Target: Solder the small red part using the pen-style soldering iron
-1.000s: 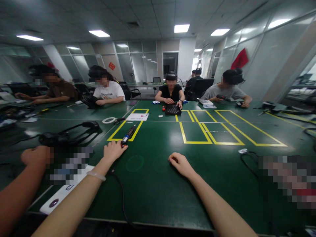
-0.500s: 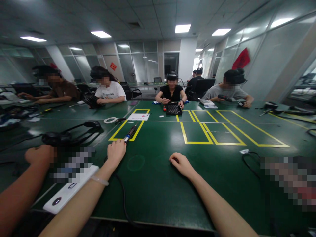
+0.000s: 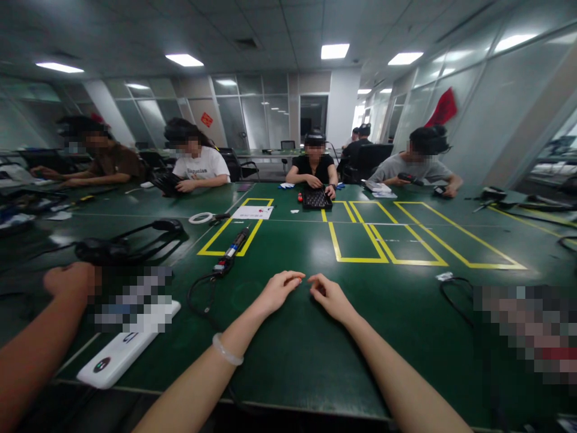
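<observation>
My left hand [image 3: 280, 291] is over the middle of the near table, fingers stretched towards my right hand, with a tiny reddish spot at its fingertips that I cannot make out. A small gap separates the two hands. My right hand [image 3: 330, 296] rests with its fingers curled inward; whether anything small is inside them is hidden. Beyond my left hand an electric screwdriver [image 3: 235, 245], dark with a blue band, lies across a yellow-taped rectangle [image 3: 215, 253]. Its black cable [image 3: 192, 293] loops back beneath my left forearm.
A white power bank [image 3: 119, 355] lies left of my forearm, near another person's hand [image 3: 72, 281]. A black headset-like frame [image 3: 130, 243] is behind it. Across the green table [image 3: 288, 240], a person works at a black tray [image 3: 317, 199]. More taped rectangles [image 3: 360, 260] lie to the right.
My left hand has let go of the electric screwdriver, which now lies on the table, and has moved right to beside my right hand. My right hand has hardly moved.
</observation>
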The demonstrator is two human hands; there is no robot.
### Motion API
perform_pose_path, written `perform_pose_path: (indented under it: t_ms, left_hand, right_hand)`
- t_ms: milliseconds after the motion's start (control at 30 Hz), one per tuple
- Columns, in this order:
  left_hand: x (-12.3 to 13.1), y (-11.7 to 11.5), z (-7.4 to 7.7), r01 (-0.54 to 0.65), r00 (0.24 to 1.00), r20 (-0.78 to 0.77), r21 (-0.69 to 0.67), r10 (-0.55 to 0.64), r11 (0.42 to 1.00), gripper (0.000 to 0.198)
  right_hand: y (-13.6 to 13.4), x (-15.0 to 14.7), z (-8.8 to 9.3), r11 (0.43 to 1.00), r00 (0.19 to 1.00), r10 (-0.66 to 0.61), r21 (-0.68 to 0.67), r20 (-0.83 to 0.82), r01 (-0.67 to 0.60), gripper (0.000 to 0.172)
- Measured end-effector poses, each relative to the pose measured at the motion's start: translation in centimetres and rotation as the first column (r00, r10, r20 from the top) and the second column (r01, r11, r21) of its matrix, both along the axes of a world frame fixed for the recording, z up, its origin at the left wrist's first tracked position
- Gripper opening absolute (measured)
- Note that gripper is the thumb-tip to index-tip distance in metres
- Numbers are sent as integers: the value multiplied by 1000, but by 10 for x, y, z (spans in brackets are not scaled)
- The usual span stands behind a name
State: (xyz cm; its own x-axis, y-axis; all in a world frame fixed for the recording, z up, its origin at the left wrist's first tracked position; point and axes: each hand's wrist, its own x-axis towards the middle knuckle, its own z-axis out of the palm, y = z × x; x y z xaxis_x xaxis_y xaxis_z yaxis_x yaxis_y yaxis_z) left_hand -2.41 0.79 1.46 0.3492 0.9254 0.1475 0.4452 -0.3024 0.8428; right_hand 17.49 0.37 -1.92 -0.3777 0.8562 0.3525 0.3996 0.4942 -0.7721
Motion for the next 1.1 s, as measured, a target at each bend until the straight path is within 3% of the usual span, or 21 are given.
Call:
perform_pose_path:
  t_ms: [133,267,533,900,1100]
  left_hand:
    - [8,-3,-14,34,993,119,-111,-21,993,36]
    - [6,-4,-16,50,979,205,-182,-12,982,29]
    - [7,-13,1,38,996,78,-76,-32,996,23]
    - [10,-22,7,100,995,15,53,-101,994,18]
    - [6,-20,5,67,997,23,55,-68,996,19]
  right_hand:
    - [-2,-2,2,995,993,92,-37,-78,-95,28]
    - [-6,-6,6,989,988,139,-43,-74,-142,18]
    - [-5,-4,7,986,990,91,-129,-110,-104,14]
    - [0,-2,6,978,993,78,-186,-91,-94,36]
    - [0,-4,2,964,957,71,-226,-280,-138,25]
